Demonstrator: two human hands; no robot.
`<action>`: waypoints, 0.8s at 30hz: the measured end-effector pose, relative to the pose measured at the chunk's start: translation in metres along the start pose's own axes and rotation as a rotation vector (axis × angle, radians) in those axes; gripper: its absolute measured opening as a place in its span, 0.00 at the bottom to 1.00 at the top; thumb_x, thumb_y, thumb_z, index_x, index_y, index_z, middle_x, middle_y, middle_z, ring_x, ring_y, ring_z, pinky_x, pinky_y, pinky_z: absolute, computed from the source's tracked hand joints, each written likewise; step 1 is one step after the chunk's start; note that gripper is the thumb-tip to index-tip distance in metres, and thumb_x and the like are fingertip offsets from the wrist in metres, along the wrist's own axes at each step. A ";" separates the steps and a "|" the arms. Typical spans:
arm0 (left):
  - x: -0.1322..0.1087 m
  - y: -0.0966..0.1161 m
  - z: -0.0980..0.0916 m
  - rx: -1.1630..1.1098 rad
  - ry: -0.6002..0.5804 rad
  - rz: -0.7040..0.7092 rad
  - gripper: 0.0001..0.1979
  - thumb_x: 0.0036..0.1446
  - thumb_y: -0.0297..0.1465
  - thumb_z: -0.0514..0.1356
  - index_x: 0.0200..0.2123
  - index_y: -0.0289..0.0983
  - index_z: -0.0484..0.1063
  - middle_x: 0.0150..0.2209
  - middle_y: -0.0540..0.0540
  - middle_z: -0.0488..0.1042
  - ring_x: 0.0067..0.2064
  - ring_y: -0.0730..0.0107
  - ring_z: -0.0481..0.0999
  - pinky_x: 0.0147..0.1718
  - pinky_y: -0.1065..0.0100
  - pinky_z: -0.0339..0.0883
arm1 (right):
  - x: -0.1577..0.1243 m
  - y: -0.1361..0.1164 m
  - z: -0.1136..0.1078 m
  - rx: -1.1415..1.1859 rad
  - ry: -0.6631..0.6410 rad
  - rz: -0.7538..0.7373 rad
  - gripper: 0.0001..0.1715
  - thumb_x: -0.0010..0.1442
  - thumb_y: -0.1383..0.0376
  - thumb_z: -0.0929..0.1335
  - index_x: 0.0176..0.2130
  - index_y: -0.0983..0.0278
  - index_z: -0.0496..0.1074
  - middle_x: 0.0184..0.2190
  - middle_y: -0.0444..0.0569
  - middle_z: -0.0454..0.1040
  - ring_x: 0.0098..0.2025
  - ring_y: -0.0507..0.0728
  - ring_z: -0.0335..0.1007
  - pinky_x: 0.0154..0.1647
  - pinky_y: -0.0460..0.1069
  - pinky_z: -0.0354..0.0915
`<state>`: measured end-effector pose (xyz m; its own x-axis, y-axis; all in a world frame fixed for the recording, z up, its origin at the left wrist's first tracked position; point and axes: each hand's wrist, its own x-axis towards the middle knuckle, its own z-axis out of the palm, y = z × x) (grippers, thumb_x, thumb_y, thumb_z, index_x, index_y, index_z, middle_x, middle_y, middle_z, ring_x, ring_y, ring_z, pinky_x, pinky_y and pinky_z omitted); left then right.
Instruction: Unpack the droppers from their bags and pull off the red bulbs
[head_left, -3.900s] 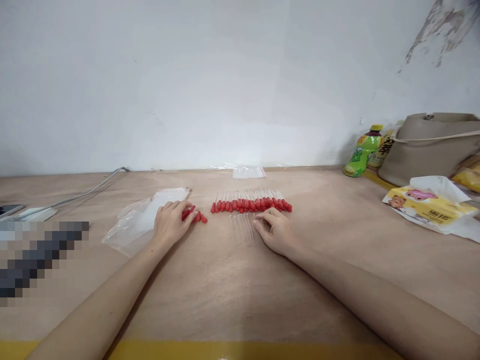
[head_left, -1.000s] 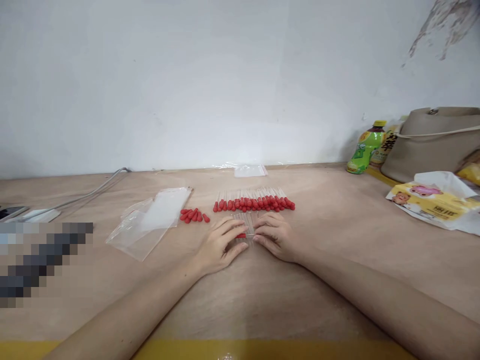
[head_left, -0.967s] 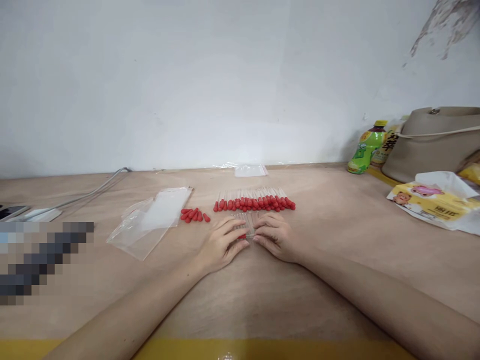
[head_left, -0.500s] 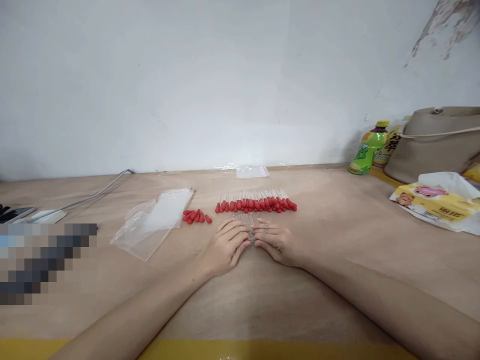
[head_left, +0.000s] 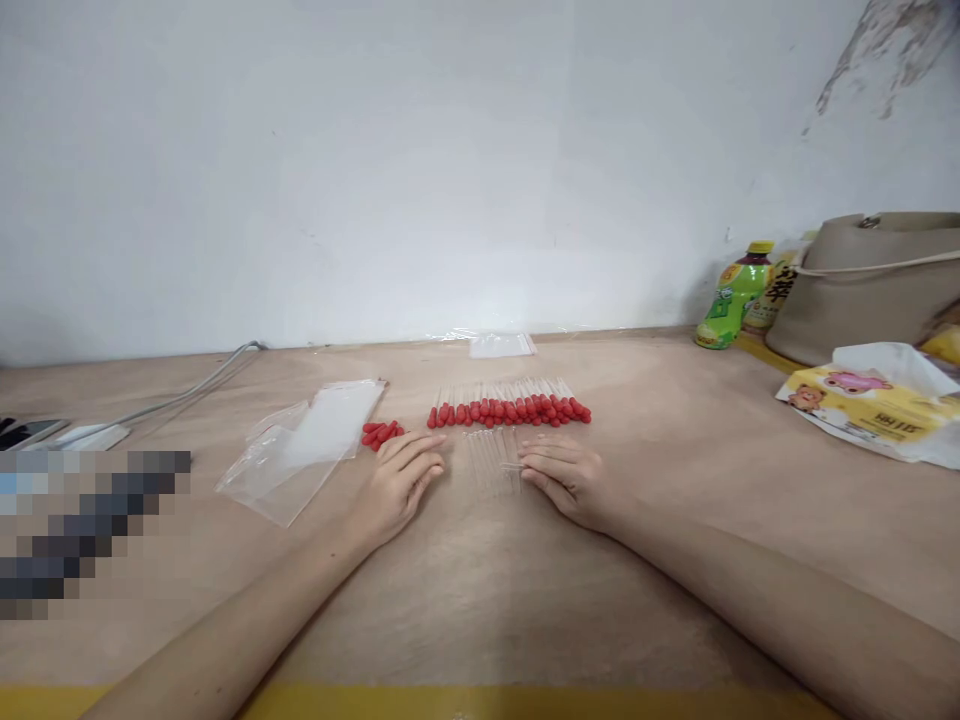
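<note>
My right hand (head_left: 566, 478) pinches a thin glass tube (head_left: 511, 467), whose end sticks out leftward past the fingertips. Under and beside those fingers, several bare glass tubes (head_left: 484, 462) lie side by side on the table. My left hand (head_left: 397, 488) is apart from the tubes, its fingers loosely stretched with nothing visible in them. Just beyond its knuckles lies a small pile of loose red rubber bulbs (head_left: 379, 434), partly hidden by the hand. Farther back is a long row of glass droppers with red bulbs (head_left: 510, 410), bulbs toward me.
Clear plastic bags (head_left: 300, 450) lie at the left, and another small bag (head_left: 501, 345) rests by the wall. A grey cable (head_left: 187, 395) runs on the left. To the right stand a green bottle (head_left: 733, 302), a beige bag (head_left: 877, 290) and a tissue pack (head_left: 870, 405).
My left hand has moved left, away from the tubes and over to the loose bulbs. My right hand has shifted slightly right, uncovering the tubes, with one tube now showing in its fingers.
</note>
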<state>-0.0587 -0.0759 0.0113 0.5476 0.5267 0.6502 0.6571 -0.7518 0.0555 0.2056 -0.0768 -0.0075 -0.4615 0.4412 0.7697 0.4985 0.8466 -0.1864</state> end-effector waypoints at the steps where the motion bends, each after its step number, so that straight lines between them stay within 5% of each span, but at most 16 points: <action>1: 0.000 -0.002 -0.001 0.004 0.038 0.000 0.07 0.58 0.29 0.53 0.36 0.38 0.70 0.41 0.43 0.71 0.44 0.64 0.69 0.43 0.60 0.64 | 0.000 0.000 0.000 -0.045 -0.002 0.043 0.09 0.59 0.65 0.63 0.37 0.62 0.73 0.30 0.48 0.76 0.35 0.54 0.70 0.41 0.52 0.65; 4: 0.006 -0.008 -0.003 -0.001 0.142 -0.052 0.08 0.58 0.29 0.53 0.40 0.39 0.71 0.33 0.46 0.67 0.34 0.70 0.68 0.32 0.68 0.65 | 0.002 0.000 0.003 -0.145 -0.012 0.167 0.12 0.60 0.63 0.62 0.41 0.60 0.72 0.27 0.47 0.75 0.30 0.53 0.67 0.36 0.51 0.61; 8: 0.014 -0.030 -0.012 0.060 0.208 -0.285 0.14 0.59 0.28 0.49 0.47 0.39 0.67 0.37 0.44 0.63 0.37 0.67 0.67 0.36 0.63 0.66 | 0.006 0.002 0.006 -0.111 0.036 0.245 0.16 0.60 0.67 0.59 0.46 0.64 0.68 0.34 0.51 0.74 0.34 0.56 0.68 0.36 0.51 0.61; 14: 0.004 -0.075 -0.036 0.145 0.164 -0.590 0.15 0.55 0.32 0.51 0.46 0.36 0.65 0.33 0.45 0.66 0.34 0.65 0.69 0.34 0.62 0.67 | 0.012 0.009 0.017 -0.048 0.092 0.354 0.11 0.59 0.66 0.59 0.34 0.63 0.69 0.28 0.48 0.72 0.30 0.55 0.67 0.31 0.49 0.62; 18: 0.002 -0.087 -0.041 0.105 0.158 -0.774 0.15 0.50 0.36 0.57 0.41 0.36 0.64 0.32 0.46 0.71 0.31 0.68 0.70 0.31 0.67 0.65 | 0.013 0.010 0.026 -0.077 0.123 0.304 0.10 0.57 0.68 0.60 0.35 0.64 0.71 0.29 0.49 0.72 0.31 0.55 0.67 0.33 0.49 0.63; 24: 0.008 -0.084 -0.036 0.108 0.192 -0.827 0.13 0.48 0.38 0.58 0.35 0.37 0.65 0.32 0.47 0.73 0.30 0.69 0.70 0.29 0.69 0.64 | 0.014 0.006 0.028 -0.103 0.055 0.178 0.11 0.58 0.68 0.61 0.35 0.63 0.72 0.25 0.49 0.69 0.30 0.54 0.65 0.34 0.50 0.62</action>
<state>-0.1284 -0.0230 0.0388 -0.2203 0.8054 0.5502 0.8576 -0.1088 0.5027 0.1816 -0.0577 -0.0146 -0.3204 0.5618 0.7627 0.6423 0.7207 -0.2610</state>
